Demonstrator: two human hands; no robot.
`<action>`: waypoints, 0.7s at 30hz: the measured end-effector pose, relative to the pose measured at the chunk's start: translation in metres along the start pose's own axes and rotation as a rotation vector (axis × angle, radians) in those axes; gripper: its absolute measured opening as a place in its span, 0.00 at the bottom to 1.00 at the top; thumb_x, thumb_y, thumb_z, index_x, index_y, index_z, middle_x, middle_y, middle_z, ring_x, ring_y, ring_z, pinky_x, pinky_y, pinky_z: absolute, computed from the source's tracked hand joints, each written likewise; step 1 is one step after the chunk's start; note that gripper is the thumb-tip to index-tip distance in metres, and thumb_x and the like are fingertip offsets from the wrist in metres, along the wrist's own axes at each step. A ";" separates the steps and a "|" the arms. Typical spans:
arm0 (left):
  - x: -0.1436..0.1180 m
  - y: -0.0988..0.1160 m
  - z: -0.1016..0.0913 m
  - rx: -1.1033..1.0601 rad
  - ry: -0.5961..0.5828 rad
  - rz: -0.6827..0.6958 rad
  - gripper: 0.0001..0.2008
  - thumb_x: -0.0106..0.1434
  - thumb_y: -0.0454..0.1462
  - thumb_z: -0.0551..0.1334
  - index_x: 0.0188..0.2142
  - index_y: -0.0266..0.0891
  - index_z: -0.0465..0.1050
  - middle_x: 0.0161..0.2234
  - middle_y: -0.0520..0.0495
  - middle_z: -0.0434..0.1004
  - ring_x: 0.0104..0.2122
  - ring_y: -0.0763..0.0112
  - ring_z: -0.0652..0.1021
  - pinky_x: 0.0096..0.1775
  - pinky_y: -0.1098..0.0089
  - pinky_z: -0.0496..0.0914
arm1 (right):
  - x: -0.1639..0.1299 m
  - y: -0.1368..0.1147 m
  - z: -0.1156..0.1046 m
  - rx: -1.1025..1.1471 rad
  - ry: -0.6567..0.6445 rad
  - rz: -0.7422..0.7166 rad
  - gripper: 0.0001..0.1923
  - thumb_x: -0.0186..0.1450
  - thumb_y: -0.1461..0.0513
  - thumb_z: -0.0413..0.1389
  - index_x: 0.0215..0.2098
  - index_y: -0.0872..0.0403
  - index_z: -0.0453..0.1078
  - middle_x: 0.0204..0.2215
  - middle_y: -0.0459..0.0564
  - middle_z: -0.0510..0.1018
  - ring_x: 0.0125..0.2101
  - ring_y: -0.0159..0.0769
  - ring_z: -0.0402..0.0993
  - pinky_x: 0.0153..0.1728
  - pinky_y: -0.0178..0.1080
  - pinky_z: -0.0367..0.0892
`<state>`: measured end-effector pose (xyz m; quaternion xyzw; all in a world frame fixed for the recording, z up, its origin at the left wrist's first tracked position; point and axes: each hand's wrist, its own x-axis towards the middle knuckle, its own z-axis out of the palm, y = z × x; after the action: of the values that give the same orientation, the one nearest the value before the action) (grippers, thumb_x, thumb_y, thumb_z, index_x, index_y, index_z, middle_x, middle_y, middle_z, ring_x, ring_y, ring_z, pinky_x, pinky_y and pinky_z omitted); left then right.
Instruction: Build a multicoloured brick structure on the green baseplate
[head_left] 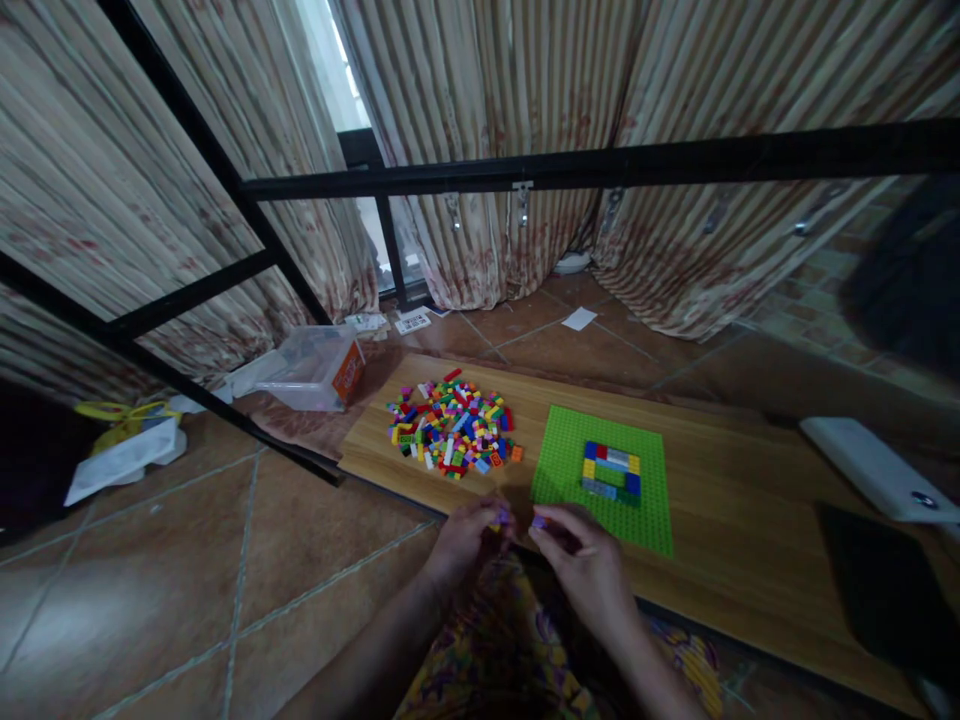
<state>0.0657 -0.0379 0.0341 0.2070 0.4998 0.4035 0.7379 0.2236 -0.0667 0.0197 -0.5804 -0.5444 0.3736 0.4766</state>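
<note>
Head camera view looks down at a person's two hands held close together just above the near edge of a low wooden board [720,480] on the tiled floor. Left hand [466,540] is pinched around a small purple brick [501,517] at its fingertips; right hand [581,560] pinches another small purple brick [538,522], and the two pieces sit just beside each other, nearly touching. Both bricks look like hard plastic, very light and stiff, smooth enough to slip, so a fingertip pinch on the flat side walls, clear of the studs on top, seems the surest hold. Beyond the hands lies a green baseplate [570,460] carrying a small square of blue, yellow, grey and red bricks [612,472]. Left of it spreads a loose pile of bricks [452,425]. A clear plastic tub [315,368] sits on the floor off the board's far left corner.
</note>
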 end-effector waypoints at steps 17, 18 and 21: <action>0.055 0.000 -0.027 0.892 0.325 0.786 0.23 0.55 0.27 0.59 0.51 0.39 0.69 0.51 0.41 0.71 0.52 0.62 0.72 0.56 0.59 0.66 | 0.077 0.021 0.058 -0.603 -0.014 -0.159 0.17 0.60 0.67 0.51 0.48 0.56 0.70 0.40 0.56 0.76 0.36 0.40 0.76 0.41 0.42 0.71; 0.056 0.000 -0.027 0.890 0.325 0.790 0.24 0.54 0.27 0.60 0.52 0.39 0.69 0.52 0.41 0.70 0.53 0.61 0.72 0.57 0.58 0.65 | 0.077 0.022 0.059 -0.583 -0.015 -0.150 0.18 0.60 0.67 0.52 0.48 0.56 0.70 0.41 0.56 0.76 0.35 0.39 0.76 0.41 0.42 0.71; 0.059 -0.001 -0.026 0.871 0.334 0.797 0.28 0.54 0.27 0.60 0.55 0.38 0.65 0.55 0.40 0.68 0.56 0.60 0.69 0.59 0.57 0.62 | 0.075 0.024 0.060 -0.520 -0.006 -0.125 0.19 0.60 0.66 0.51 0.50 0.57 0.69 0.41 0.56 0.75 0.33 0.38 0.77 0.40 0.43 0.72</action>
<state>0.0526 0.0062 -0.0106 0.5945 0.6119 0.4340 0.2894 0.1826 0.0177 -0.0131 -0.6476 -0.6581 0.1928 0.3321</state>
